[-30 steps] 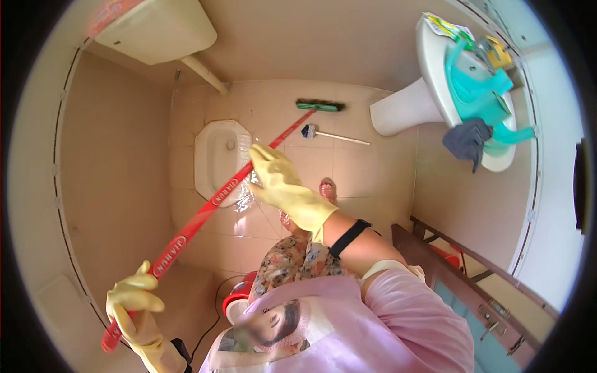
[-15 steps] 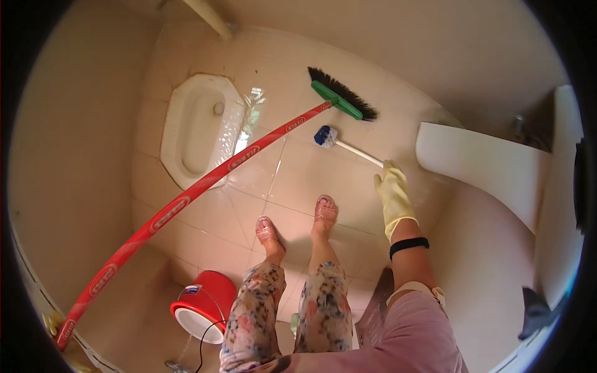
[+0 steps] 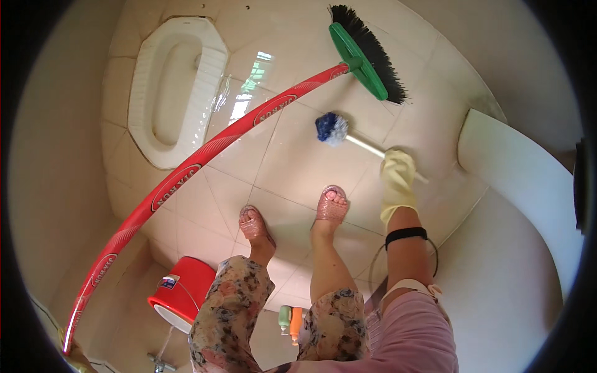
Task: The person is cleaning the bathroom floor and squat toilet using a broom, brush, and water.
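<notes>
My right hand (image 3: 398, 173), in a pale yellow rubber glove, is closed round the handle of a toilet brush (image 3: 364, 145). The brush's blue and white bristle head (image 3: 331, 128) points left, just over or on the tiles; I cannot tell if it touches. A long broom with a red handle (image 3: 212, 153) slants across the view. Its green head with black bristles (image 3: 368, 59) is at the far end, beyond the brush. At the lower left edge my left hand (image 3: 76, 357), also gloved and mostly cut off, grips the end of the broom handle.
A white squat toilet (image 3: 175, 91) is set in the tiled floor (image 3: 292, 168) at the far left. A red bucket (image 3: 192, 281) stands near my left leg, close to a tap (image 3: 160, 362). Green and orange bottles (image 3: 290, 321) stand between my legs. A white fixture (image 3: 519, 168) juts out right.
My right hand has gone from reaching at the brush handle to being wrapped round it. The view has shifted, bringing the bottles into sight. My left hand still holds the broom.
</notes>
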The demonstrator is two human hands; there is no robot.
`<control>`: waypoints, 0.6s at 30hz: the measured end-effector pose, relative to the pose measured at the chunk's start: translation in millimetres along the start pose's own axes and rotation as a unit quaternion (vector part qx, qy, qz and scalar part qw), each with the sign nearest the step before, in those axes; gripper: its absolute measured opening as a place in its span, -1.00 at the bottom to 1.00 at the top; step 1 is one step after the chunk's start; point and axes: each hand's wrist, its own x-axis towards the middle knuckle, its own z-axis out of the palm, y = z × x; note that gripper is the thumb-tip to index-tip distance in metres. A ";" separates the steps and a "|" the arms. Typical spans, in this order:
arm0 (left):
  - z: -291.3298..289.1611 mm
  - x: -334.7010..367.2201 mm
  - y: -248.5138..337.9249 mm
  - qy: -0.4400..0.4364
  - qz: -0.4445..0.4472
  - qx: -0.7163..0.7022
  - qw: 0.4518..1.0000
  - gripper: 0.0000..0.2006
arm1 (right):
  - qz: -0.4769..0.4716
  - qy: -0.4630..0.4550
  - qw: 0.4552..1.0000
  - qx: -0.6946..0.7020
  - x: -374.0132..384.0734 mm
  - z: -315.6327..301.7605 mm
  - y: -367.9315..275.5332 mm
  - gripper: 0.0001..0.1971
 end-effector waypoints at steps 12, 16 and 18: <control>47.1 2.1 -69.3 -0.034 -0.040 0.059 0.997 -0.56 | 0.095 -0.086 0.988 -0.086 -176.1 -75.1 -12.3 -0.82; 71.9 -21.2 -76.6 -0.085 -0.021 0.074 0.993 -0.62 | 0.074 -0.072 0.993 -0.064 -246.2 -104.7 16.5 -0.78; 84.9 -37.9 -63.2 -0.098 0.004 0.081 0.992 -0.64 | 0.159 -0.115 0.978 0.073 -264.1 -134.3 -7.3 -0.77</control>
